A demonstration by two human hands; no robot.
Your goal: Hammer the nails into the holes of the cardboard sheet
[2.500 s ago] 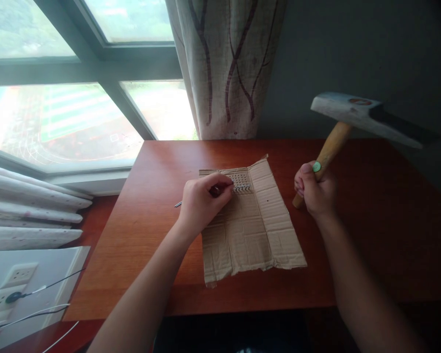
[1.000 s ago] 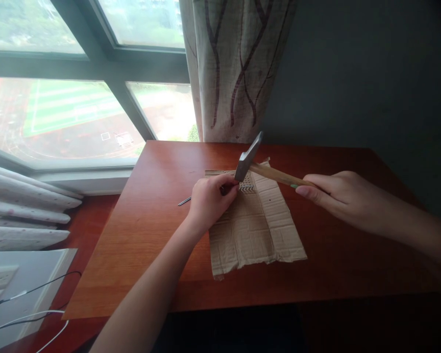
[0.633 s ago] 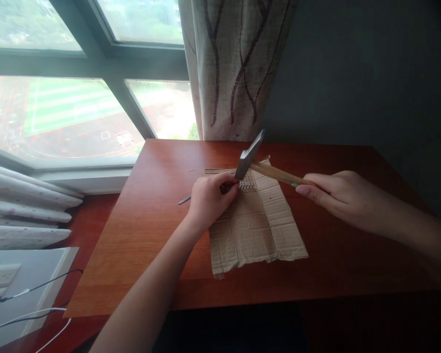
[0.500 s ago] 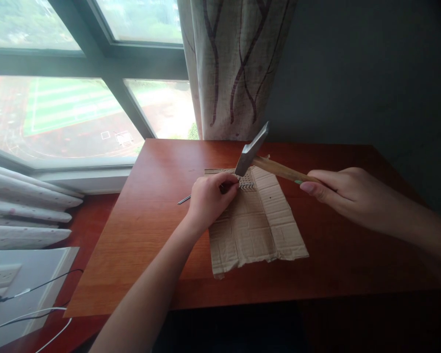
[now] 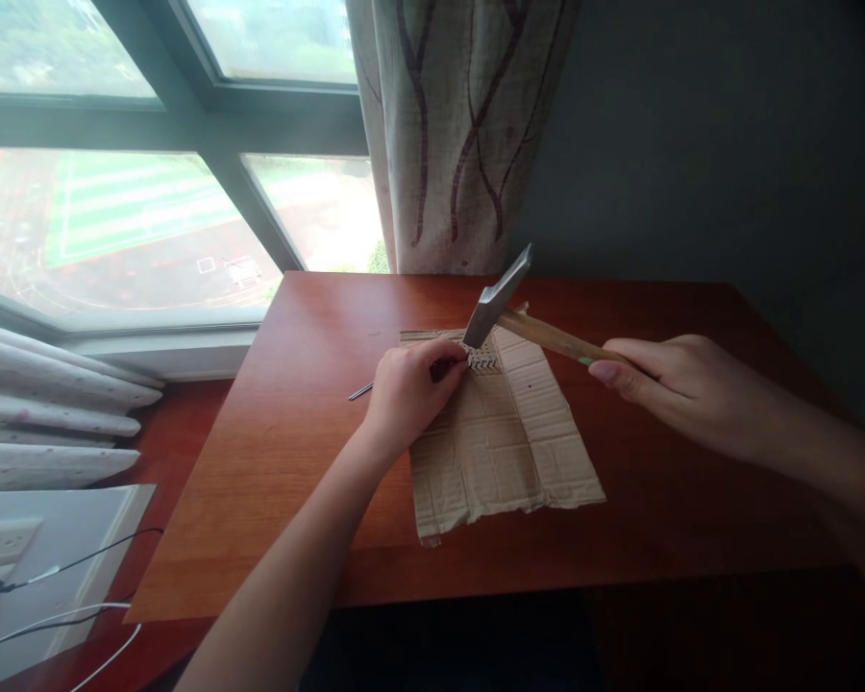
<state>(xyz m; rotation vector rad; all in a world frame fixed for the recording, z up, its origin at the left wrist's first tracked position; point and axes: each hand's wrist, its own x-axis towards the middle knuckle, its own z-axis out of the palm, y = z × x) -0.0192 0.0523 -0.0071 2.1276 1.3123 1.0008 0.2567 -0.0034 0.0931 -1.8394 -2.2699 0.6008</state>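
My right hand is wrapped round the wooden handle of a hammer. The hammer's metal head slants down, its lower end close to the fingertips of my left hand. Those left fingers are pinched together over the upper left of a piece of cardboard; what they hold is hidden or too small to name. Just right of them, on the cardboard, lies a small light piece full of holes, partly covered by the hand and hammer. Left of my wrist a thin dark metal rod rests on the table.
Everything lies on a reddish-brown wooden table. A window and a patterned curtain stand behind it, with a dark wall at the right. At lower left are a wall socket and several cables.
The hammer head has shifted very slightly down and to the right. My left hand stays nearly in place, still pinched.
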